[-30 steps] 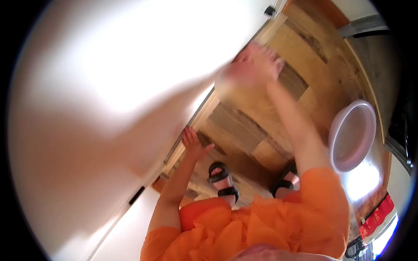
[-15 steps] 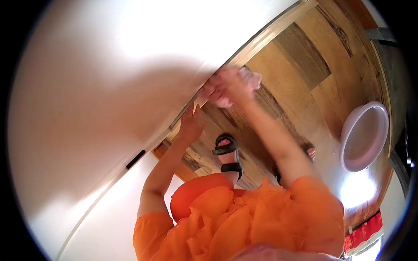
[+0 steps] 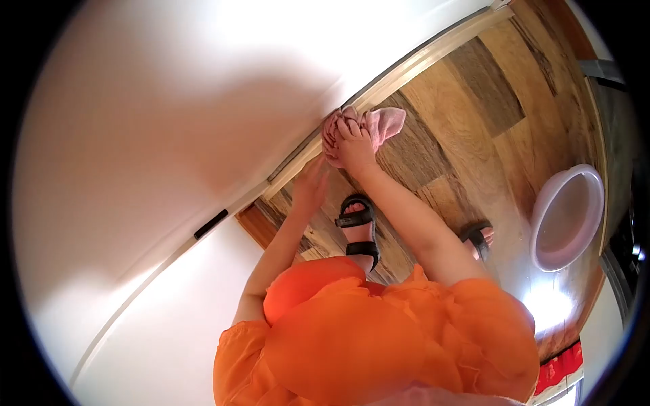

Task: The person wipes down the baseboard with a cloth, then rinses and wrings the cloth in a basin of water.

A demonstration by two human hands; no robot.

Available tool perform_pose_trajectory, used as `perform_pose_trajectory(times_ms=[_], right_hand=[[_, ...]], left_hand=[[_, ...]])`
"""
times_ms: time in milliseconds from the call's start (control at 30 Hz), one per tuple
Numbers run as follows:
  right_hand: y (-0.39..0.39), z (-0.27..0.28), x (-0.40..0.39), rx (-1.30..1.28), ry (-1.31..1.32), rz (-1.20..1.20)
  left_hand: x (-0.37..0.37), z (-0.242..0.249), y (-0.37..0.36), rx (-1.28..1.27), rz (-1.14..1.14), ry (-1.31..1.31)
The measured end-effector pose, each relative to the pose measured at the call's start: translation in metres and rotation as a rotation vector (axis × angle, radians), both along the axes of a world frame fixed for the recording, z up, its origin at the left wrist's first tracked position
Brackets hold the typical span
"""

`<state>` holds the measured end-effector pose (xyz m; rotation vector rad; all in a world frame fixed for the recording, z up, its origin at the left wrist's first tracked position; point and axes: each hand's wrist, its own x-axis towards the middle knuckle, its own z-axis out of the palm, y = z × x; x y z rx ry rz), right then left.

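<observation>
A pink cloth (image 3: 369, 125) is clenched in the grip of the right hand (image 3: 352, 145) and pressed against the lower edge of the white door (image 3: 203, 115); its loose end trails away over the wooden floor (image 3: 460, 101). The left hand (image 3: 310, 188) is laid flat and open just below, holding nothing; the cloth is seen crumpled, soft and pale pink.

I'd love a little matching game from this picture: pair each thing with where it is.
Things:
1. pink cloth
2. white basin
3. left hand
4. black sandals

Places:
A. on the wooden floor at the right
B. on the person's feet
C. bunched under the right hand against the white door's lower edge
D. flat against the door's lower edge, holding nothing

Pairs: 1-C, 2-A, 3-D, 4-B
</observation>
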<state>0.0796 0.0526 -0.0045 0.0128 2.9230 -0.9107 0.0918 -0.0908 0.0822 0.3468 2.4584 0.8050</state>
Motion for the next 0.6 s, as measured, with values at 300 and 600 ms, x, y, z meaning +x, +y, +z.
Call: perform_pose_trajectory(times_ms=[300,600], right_hand=[[0.035,-0.005,0.009,0.139,-0.015,0.146],[0.117,-0.002,-0.013,0.27,0.062,0.059]], left_hand=[[-0.034,-0.061,0.046,0.01,-0.284,0.368],[-0.082,-0.089,0.109,0.008,-0.421,0.396]])
